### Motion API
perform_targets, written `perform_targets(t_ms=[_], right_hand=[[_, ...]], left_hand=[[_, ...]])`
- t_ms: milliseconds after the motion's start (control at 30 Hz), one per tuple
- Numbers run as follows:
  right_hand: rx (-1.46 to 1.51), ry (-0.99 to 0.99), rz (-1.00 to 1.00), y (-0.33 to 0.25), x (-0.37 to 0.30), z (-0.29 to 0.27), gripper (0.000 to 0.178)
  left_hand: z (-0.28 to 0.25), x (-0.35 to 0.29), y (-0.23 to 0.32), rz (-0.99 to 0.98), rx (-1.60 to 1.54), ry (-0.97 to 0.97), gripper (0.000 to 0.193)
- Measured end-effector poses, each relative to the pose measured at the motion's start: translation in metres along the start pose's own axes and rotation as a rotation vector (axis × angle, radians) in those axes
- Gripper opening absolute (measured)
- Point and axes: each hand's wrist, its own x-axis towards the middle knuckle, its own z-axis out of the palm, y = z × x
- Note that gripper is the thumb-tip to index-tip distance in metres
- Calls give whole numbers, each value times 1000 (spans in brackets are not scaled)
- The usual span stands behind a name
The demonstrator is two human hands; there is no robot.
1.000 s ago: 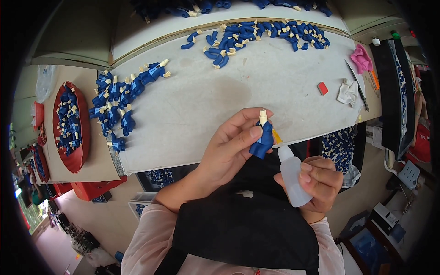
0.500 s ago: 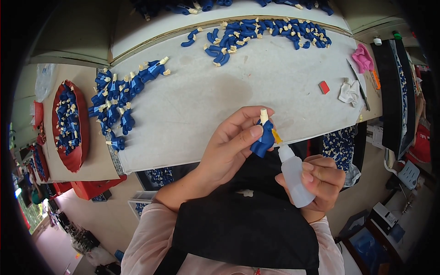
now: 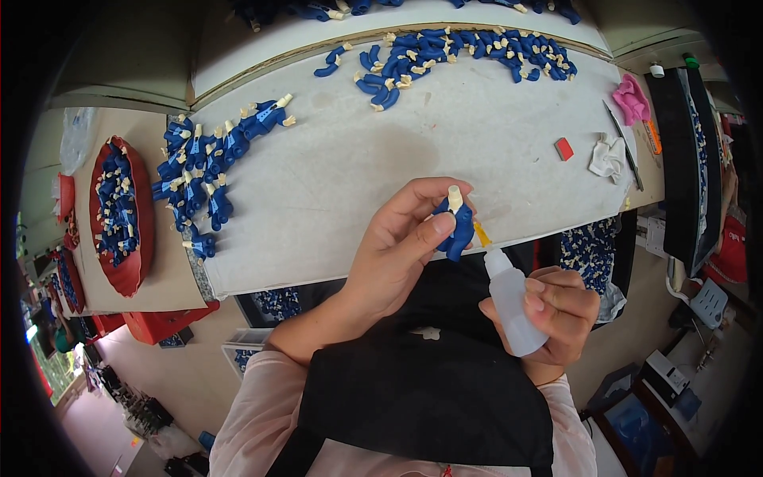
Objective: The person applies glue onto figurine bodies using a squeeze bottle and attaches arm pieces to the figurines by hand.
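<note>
Pinched between thumb and fingers of my left hand (image 3: 401, 246) is a small blue figurine body (image 3: 457, 232) with a cream neck peg at its top. My right hand (image 3: 556, 314) is closed around a translucent white squeeze bottle (image 3: 517, 306). The bottle's yellow-orange nozzle tip (image 3: 482, 234) points up at the figurine's right side, very close to it; whether they touch I cannot tell. Both hands are above the table's near edge. Several finished-looking blue bodies (image 3: 191, 171) stand clustered at the left of the table, and loose blue arms with cream hands (image 3: 469, 52) lie along the far edge.
A red oval basket (image 3: 143, 254) full of blue parts stands at far left. On the right lie a red block (image 3: 563, 149), a crumpled white cloth (image 3: 607, 157), a thin dark tool (image 3: 624, 147) and a pink cloth (image 3: 630, 101). A bin of blue parts (image 3: 588, 258) sits below the table's right edge.
The figurine body has turned and risen slightly in my left hand. The bottle stays almost in place, its nozzle still beside the body.
</note>
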Motion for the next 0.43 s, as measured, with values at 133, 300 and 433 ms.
perform_targets(t_ms=[133, 300, 433], right_hand=[[33, -15, 19, 1, 0, -2, 54], [96, 7, 11, 5, 2, -1, 45], [100, 38, 91, 3, 0, -2, 57]], left_hand=[[0, 0, -1, 37, 22, -8, 25], [-1, 0, -1, 28, 19, -12, 24], [-1, 0, 0, -5, -15, -30, 25]])
